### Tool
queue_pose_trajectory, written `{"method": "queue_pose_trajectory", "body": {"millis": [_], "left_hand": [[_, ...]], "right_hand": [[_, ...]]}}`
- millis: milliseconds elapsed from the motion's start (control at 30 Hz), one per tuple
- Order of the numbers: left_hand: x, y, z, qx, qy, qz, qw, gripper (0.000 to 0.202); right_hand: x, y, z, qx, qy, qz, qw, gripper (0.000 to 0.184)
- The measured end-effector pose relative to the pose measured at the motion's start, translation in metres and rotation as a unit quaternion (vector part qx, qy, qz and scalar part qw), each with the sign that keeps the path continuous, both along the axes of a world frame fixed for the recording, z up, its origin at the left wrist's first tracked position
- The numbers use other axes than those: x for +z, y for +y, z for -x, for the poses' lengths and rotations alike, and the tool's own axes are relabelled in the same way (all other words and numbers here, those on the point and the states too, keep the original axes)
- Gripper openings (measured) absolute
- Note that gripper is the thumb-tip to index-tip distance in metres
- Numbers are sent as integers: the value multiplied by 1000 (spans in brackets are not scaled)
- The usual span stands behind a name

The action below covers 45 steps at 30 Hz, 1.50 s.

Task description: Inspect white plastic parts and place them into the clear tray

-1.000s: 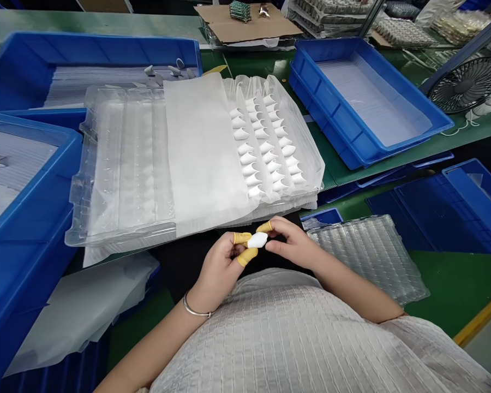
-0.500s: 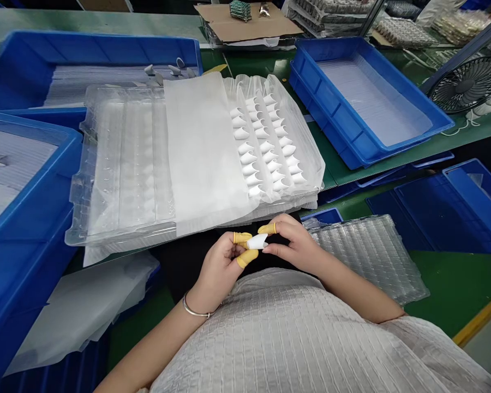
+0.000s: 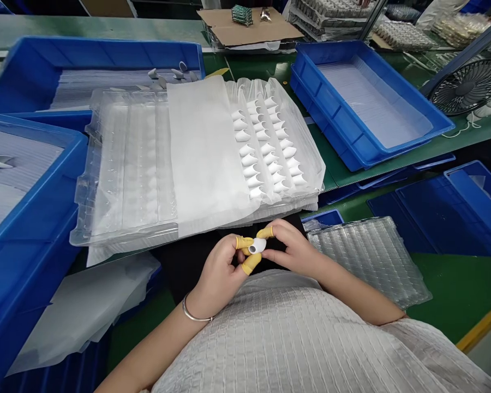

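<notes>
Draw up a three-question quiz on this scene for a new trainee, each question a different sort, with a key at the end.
1. True or false: the left hand holds the small white piece between yellow-covered fingertips.

2. Multiple choice: which wrist wears the silver bangle?
A: the left
B: the right
C: both

3. Fill in the blank: in this view, the rows of cupped white pieces show to the ____ of the plain white sheet.

Key: 1. True. 2. A. 3. right.
</notes>
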State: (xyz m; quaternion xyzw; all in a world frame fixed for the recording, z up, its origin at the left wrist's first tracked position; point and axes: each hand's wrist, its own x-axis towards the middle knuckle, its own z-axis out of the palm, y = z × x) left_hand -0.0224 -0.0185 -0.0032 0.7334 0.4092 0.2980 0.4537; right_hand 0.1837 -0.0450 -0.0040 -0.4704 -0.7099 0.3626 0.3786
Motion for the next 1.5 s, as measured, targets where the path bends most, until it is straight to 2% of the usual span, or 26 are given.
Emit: {"method": "queue_pose_trajectory", "body": {"millis": [133, 233, 300, 467, 700, 800, 967, 1067, 1233, 1300, 1367, 1433, 1500], "left_hand": [[1, 3, 3, -66, 38, -117, 990, 10], [5, 4, 4, -88, 43, -169, 981, 9], [10, 5, 5, -84, 40, -174, 980, 7], [17, 5, 10, -68, 14, -87, 994, 16], [7, 5, 13, -32, -25, 35, 999, 33], [5, 3, 14, -28, -55, 83, 995, 27], [4, 1, 15, -12, -65, 93, 993, 13], [6, 1, 13, -12, -87, 145, 986, 15], [9, 3, 5, 7, -181, 274, 944, 27], [8, 3, 3, 14, -195, 272, 942, 28], [7, 3, 2, 15, -202, 261, 944, 26], [6, 2, 1, 22, -193, 245, 950, 24], [7, 2, 2, 34, -172, 227, 958, 20]], "right_hand": [[12, 6, -8, 31, 92, 154, 983, 22], [20, 10, -10, 16, 76, 203, 976, 26], [23, 12, -8, 15, 88, 236, 968, 30], [20, 16, 1, 43, 163, 295, 941, 39], [17, 14, 13, 68, 197, 334, 919, 43], [11, 12, 15, 63, 218, 349, 909, 42], [5, 9, 18, 39, 246, 350, 903, 38], [3, 8, 18, 32, 255, 348, 901, 37], [0, 8, 16, 14, 278, 331, 902, 38], [-1, 9, 17, -18, 304, 329, 894, 38], [-1, 10, 17, -57, 346, 352, 867, 37], [-1, 11, 18, -73, 378, 375, 843, 36], [-2, 11, 19, -72, 393, 386, 832, 35]]}}
